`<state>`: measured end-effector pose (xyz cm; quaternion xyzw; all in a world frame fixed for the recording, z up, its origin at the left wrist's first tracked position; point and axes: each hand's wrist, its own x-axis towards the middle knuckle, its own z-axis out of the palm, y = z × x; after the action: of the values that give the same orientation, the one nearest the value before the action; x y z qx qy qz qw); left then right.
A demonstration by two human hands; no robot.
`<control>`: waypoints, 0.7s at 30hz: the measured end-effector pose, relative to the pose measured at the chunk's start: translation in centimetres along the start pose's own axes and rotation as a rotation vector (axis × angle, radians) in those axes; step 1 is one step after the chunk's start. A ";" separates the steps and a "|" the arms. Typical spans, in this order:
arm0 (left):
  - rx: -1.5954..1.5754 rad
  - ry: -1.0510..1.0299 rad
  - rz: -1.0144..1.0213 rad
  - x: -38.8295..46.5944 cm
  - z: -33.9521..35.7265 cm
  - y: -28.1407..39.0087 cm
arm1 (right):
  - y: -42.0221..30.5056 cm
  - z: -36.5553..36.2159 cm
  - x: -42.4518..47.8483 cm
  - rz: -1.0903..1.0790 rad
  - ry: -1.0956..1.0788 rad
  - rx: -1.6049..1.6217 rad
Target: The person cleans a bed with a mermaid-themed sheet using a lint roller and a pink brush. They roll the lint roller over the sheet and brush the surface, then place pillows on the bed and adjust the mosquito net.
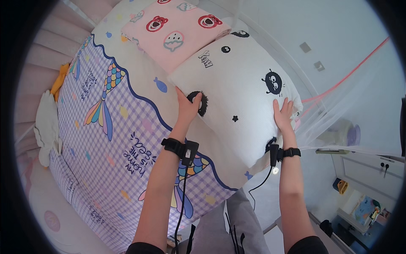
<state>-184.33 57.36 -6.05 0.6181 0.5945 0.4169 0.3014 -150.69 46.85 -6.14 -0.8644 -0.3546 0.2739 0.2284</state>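
Observation:
A white pillow (pixel 228 85) printed with black fuzzy cartoon faces and a small star lies at the head of the bed, in front of me. My left hand (pixel 187 106) is at its left edge, the thumb on top over a black print and the other fingers partly hidden along the side. On the pillow's right side rests my right hand (pixel 283 116), palm down with the fingers apart. Beyond the white pillow, touching it, is a pink pillow (pixel 180 31) with red bear and strawberry prints. Both wrists wear black strapped devices with cables.
A purple gingham bedspread (pixel 123 127) with mermaid tails covers the bed. A white plush toy (pixel 47 123) lies by its far left edge, beside pink curtains (pixel 41 76). Sheer netting (pixel 330 127) with a pink cord (pixel 355 70) hangs right. A white door (pixel 368 171) stands lower right.

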 end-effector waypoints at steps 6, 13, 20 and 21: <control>0.533 -0.334 0.384 -8.3 1.5 8.2 | -2.4 1.5 -8.9 -0.246 0.039 -0.160; 0.457 -0.573 0.347 -18.9 2.9 9.7 | -3.0 -0.1 -12.5 -0.423 0.020 -0.185; 0.411 -0.836 0.349 -26.5 3.6 6.9 | 3.7 1.4 -13.1 -0.573 0.020 -0.276; 0.396 -0.848 0.329 -27.3 3.5 7.0 | 4.2 1.6 -12.9 -0.607 0.006 -0.272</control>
<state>-176.45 30.11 -5.92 0.8641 0.3820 0.0499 0.3238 -157.40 34.98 -5.80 -0.7426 -0.6286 0.1411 0.1830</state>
